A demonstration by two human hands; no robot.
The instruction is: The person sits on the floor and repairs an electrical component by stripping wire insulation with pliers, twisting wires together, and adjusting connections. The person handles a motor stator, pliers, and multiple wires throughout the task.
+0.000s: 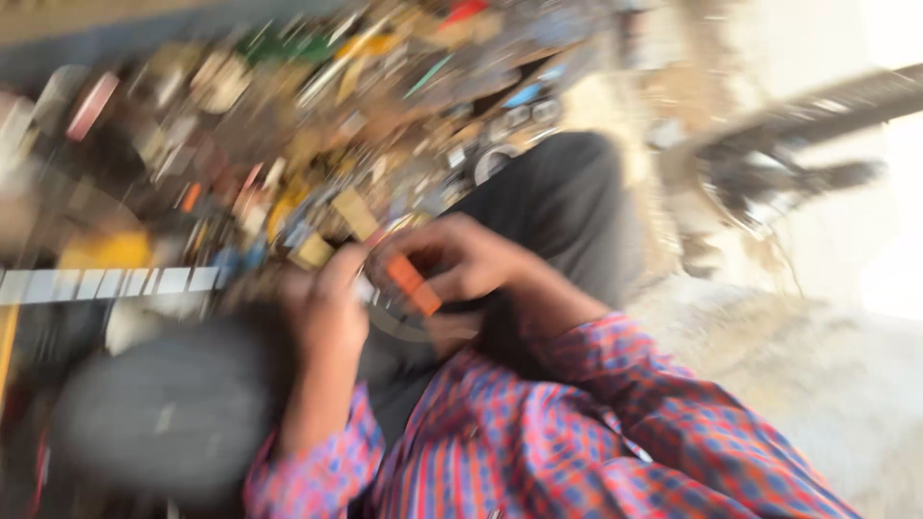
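The picture is heavily blurred by motion. My right hand (461,258) is curled around a small orange object (413,285), held over my dark trouser leg (558,207). Close beside it on the left, my left hand (327,308) has its fingers bent and touches the same spot; what it holds, if anything, is too blurred to tell. Both forearms wear red and blue checked sleeves (538,432).
A dense heap of small mixed parts and tools (288,115) covers the ground ahead. A dark rounded object (163,404) lies at lower left, a white striped strip (106,284) at left. Pale ground (817,356) lies to the right.
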